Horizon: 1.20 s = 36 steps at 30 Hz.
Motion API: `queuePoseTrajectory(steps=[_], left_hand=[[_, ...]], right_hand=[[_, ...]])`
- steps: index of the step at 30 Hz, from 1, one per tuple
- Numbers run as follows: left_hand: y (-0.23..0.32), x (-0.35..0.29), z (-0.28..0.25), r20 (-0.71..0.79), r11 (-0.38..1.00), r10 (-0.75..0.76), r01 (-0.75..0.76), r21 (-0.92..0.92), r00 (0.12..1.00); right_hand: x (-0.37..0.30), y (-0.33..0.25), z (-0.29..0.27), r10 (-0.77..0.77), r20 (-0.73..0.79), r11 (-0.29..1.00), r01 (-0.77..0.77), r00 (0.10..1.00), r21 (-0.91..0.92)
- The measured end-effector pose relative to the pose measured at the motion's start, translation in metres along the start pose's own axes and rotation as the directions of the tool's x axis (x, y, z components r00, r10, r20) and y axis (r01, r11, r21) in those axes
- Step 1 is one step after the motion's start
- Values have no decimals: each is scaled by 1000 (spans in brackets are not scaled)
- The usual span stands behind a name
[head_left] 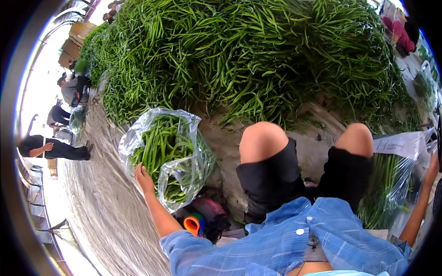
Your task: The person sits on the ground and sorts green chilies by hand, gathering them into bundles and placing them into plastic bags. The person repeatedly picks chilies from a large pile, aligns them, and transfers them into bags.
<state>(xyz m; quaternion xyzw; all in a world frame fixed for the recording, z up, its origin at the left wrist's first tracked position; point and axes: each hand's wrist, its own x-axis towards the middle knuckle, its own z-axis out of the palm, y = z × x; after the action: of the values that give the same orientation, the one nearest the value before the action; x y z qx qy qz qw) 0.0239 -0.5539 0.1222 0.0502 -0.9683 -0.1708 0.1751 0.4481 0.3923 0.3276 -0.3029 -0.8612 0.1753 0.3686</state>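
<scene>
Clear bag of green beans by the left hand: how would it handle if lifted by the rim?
Likely floppy: the clear plastic bag is thin and crinkled, so it would sag. Probably fairly heavy, being packed with long green beans. The open mouth beside the left hand might let beans spill if tipped.

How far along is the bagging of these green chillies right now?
Done: the clear bag at the left hand looks nearly full of green chillies. In hand: the left hand holds that bag's edge; the right hand is at a second bag of chillies. Left: the big heap is barely reduced.
</scene>
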Motion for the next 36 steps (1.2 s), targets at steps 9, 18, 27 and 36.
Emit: queuePoseTrajectory(steps=[9,18,27,36], left_hand=[[182,21,48,-408,928,342,-235,290,847],[374,3,177,623,758,304,214,-617,720],[516,17,309,339,401,916,-481,-779,215],[474,63,394,579,609,751,-672,-421,317]], right_hand=[[5,-200,217,-226,497,974,210,838,89],[19,-134,452,-168,890,984,20,423,176],[41,-108,671,-172,861,985,63,479,161],[32,-109,744,-28,963,994,113,266,-3]])
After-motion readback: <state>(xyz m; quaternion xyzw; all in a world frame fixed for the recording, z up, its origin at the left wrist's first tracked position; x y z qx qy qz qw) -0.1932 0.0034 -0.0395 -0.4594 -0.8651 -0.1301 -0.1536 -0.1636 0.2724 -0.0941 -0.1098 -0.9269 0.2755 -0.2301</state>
